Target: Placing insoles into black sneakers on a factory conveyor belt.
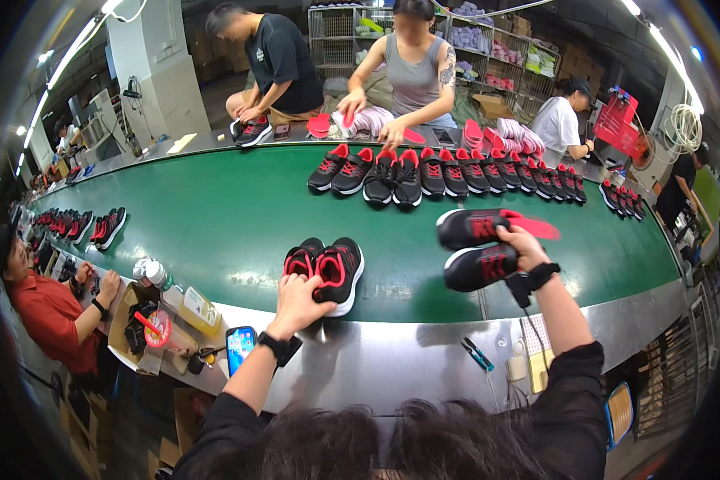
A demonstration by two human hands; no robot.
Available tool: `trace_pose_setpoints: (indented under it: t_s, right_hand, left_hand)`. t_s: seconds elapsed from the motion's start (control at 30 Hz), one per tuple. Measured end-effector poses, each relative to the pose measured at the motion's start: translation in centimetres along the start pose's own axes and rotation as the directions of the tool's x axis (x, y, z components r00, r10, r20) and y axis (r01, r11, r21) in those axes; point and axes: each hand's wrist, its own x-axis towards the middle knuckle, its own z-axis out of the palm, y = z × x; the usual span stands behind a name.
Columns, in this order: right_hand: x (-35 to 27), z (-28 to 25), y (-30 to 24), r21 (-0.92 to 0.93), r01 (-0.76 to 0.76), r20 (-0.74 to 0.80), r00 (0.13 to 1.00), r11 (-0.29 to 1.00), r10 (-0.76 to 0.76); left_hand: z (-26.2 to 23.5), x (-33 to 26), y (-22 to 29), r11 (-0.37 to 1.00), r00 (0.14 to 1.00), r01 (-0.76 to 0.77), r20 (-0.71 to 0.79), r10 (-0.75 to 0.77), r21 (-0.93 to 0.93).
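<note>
My left hand [301, 304] closes on the heel collars of a pair of black sneakers [350, 280] with red lining and white soles. That pair stands on the green conveyor belt [400, 240], toes pointing away from me. To the right, my right hand [523, 250] grips another pair of black-and-red sneakers [474, 270] together at the heel ends, toes to the left and held above the belt. A flat red insole-like piece [539, 228] sticks out by that hand, slightly blurred; how it is held is hidden.
Sneakers in a long row [456, 174] line the belt's far side; more [108, 228] stand at left. Co-workers work across the belt and at left. On the metal ledge [376, 352] lie a phone [240, 346], snips [478, 354] and a box [124, 332] beside bottles.
</note>
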Motion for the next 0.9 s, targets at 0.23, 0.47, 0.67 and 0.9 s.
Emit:
trace_pose_setpoints:
  t_s: [0.23,0.47,0.67,0.9]
  right_hand:
    - [-13.1,-14.2,1.6,0.172,-0.009,-0.211,0.976,0.985,0.046]
    - [-23.0,-13.9,5.7,0.233,-0.074,-0.291,0.946,0.970,0.141]
    - [-27.6,-2.3,6.5,0.488,-0.233,-0.298,0.861,0.841,0.412]
    - [-28.6,3.0,9.1,0.679,-0.427,0.183,0.886,0.597,0.426]
  left_hand:
    - [-3.4,-11.1,6.0,0.990,0.992,-0.101,0.088,0.092,0.101]
    - [-2.9,-9.2,15.7,0.982,0.959,-0.150,0.258,0.116,0.116]
    - [3.7,-6.9,25.1,0.714,0.891,-0.019,0.312,0.330,-0.700]
    - [5.8,-4.6,22.1,0.862,0.978,0.075,0.207,0.036,-0.501]
